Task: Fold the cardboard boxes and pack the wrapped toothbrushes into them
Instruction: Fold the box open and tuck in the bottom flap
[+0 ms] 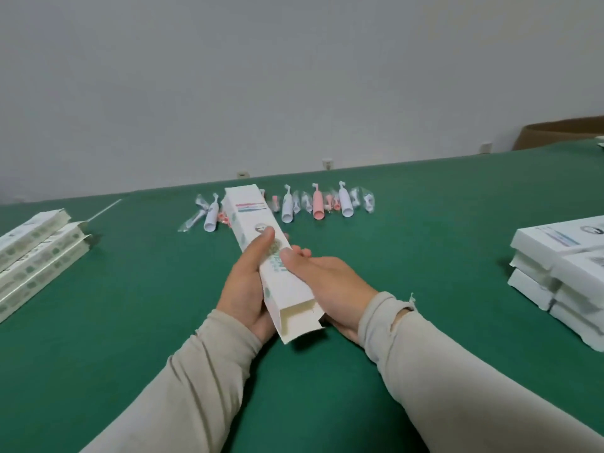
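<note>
Both hands hold one long white cardboard box (261, 253) above the green worktop (130, 322), at the centre of the scene. The left hand (245, 286) grips it from the left side, thumb lying across the printed top face and fingers curled beneath. The right hand (330, 282) holds it from the right, thumb pressed on the top face and fingers wrapped under the box. The box runs from near right to far left; its near end is open, flaps spread, showing the plain inside, while its far end looks closed.

Beyond the box, a row of wrapped toothbrushes (287, 204) lies on the worktop near its far edge, white ones with a pink toothbrush (318, 204) among them. At the left edge lie flat boxes (36, 256) side by side. At the right edge sits a stack of white boxes (562, 276). A grey wall (294, 76) stands behind the worktop.
</note>
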